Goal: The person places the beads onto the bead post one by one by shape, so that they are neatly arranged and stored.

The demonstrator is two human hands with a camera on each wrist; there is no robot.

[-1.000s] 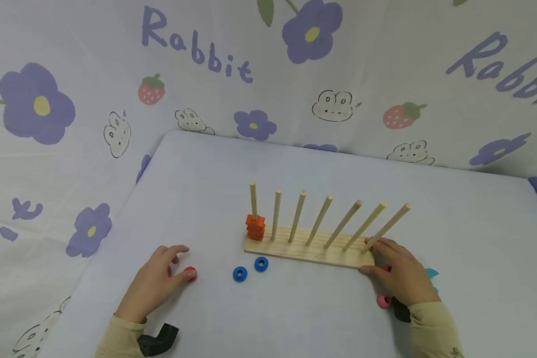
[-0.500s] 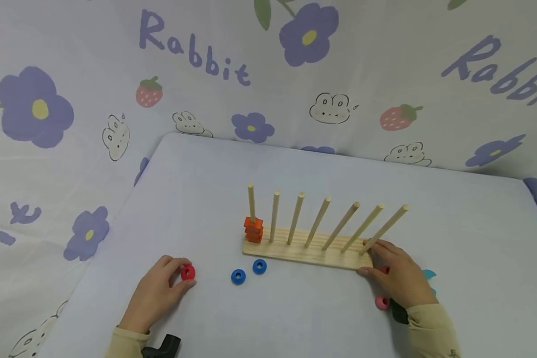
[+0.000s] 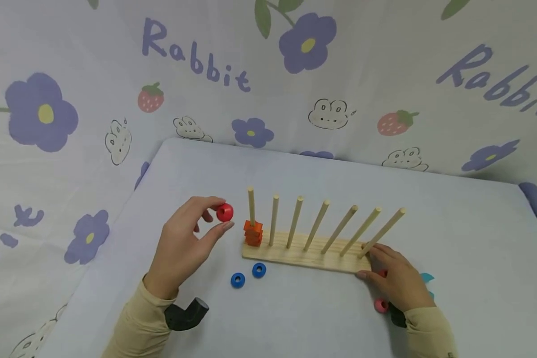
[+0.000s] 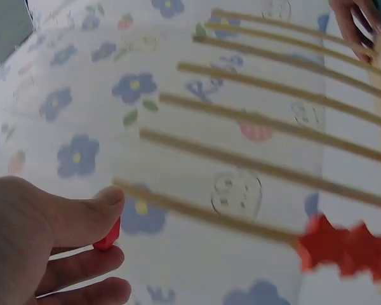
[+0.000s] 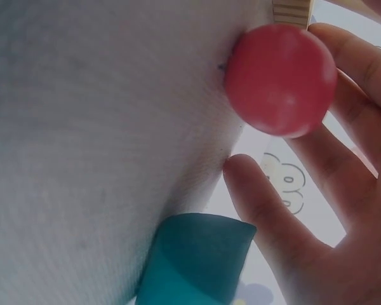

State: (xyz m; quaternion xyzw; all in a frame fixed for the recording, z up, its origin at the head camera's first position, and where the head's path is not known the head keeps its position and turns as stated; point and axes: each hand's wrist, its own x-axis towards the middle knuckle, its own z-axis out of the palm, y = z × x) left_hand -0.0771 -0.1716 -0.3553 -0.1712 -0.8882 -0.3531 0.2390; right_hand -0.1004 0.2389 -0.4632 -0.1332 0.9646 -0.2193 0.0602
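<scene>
So a red bead point(image 3: 227, 215) is pinched between thumb and index finger of the left hand point(image 3: 181, 251), held up off the desk point(image 3: 295, 318), a bit to the left of the wooden rack point(image 3: 295, 256). The rack itself is sat around mid-desk, roughly along the far edge, and its right end is gripped by the right hand point(image 3: 399, 278), thumb at the near corner and fingers at the far one, presumably so nothing slides. A stack of orange star-shaped pieces point(image 3: 253, 233) is threaded on the leftmost peg point(image 3: 251, 206); the other six pegs are bare. Two blue rings point(image 3: 237, 285) are left lying flat just off the rack's near edge, toward its left corner, and a pink bead point(image 3: 382, 306) and a teal piece point(image 3: 427, 277) are half tucked around the right hand. Judging by all that, the step in hand is bringing the red bead to a peg. Next up, the bead probably needs to be turned, since its hole looks to be facing sideways, then lined up over a peg tip and lowered. Which peg is meant can't be told from here.
</scene>
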